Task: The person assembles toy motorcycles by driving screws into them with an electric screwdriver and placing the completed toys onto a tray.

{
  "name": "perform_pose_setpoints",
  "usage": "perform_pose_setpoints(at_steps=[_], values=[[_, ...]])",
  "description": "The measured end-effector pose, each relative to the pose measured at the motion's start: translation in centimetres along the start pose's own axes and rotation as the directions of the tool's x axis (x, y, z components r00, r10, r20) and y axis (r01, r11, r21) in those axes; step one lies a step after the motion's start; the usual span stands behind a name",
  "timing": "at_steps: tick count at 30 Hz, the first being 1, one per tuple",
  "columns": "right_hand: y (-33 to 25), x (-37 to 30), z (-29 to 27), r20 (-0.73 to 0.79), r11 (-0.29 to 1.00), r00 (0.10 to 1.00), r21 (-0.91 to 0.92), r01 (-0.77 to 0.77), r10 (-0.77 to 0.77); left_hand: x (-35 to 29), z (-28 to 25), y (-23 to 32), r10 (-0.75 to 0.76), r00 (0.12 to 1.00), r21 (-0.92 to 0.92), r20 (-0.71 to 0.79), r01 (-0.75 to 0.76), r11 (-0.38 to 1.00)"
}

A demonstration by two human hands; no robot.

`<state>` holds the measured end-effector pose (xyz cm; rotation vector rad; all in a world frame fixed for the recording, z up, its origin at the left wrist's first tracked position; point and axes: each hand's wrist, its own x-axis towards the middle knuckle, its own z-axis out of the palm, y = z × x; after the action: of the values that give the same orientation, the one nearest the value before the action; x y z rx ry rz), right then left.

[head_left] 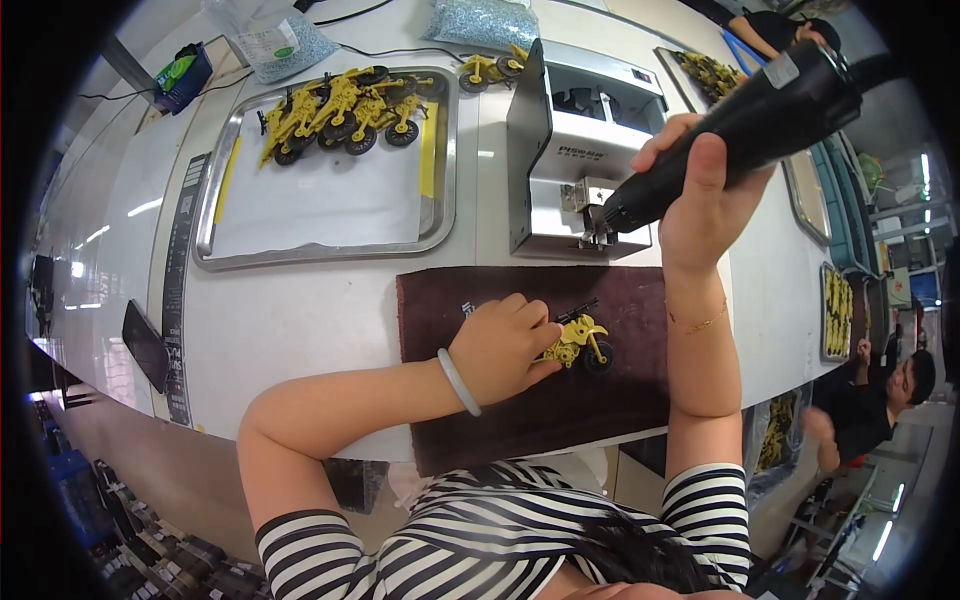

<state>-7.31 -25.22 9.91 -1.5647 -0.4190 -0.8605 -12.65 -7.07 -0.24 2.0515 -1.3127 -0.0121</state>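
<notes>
A white surface (320, 330) was partly covered by a dark cloth (540, 420). Beyond the cloth, a metal tray (441, 200) was loaded with yellow bikes (345, 110); a machine (600, 140) was set to the tray's right. A black driver (760, 125) was clasped in the right grip (715, 220), its tip positioned at the machine's front. On the cloth, a yellow motorcycle (580, 340) was pinched at one end by the left grip (505, 345).

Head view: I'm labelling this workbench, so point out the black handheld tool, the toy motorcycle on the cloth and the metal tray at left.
Black handheld tool (755, 122): head view, on its body.
Toy motorcycle (578, 333): head view, on its bodywork.
Metal tray (320, 256): head view, on its near rim.
</notes>
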Motion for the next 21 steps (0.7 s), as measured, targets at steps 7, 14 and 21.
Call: perform_pose_setpoints(at_steps=[7, 14, 21], values=[[-0.1, -0.1, 0.1, 0.206, 0.953, 0.978, 0.302, -0.025, -0.040, -0.1, 0.4, 0.1, 0.039, 0.998, 0.043, -0.046, -0.037, 0.998], [-4.3, -5.2, -1.3, 0.036, 0.922, 0.952, 0.241, -0.303, 0.303, -0.1, 0.3, -0.1, 0.019, 1.000, 0.002, -0.019, -0.019, 1.000], [-5.0, -8.1, -1.6, 0.074, 0.923, 0.926, 0.084, -0.375, 0.369, -0.1, 0.7, -0.1, 0.005, 0.998, 0.016, -0.055, -0.004, 1.000]])
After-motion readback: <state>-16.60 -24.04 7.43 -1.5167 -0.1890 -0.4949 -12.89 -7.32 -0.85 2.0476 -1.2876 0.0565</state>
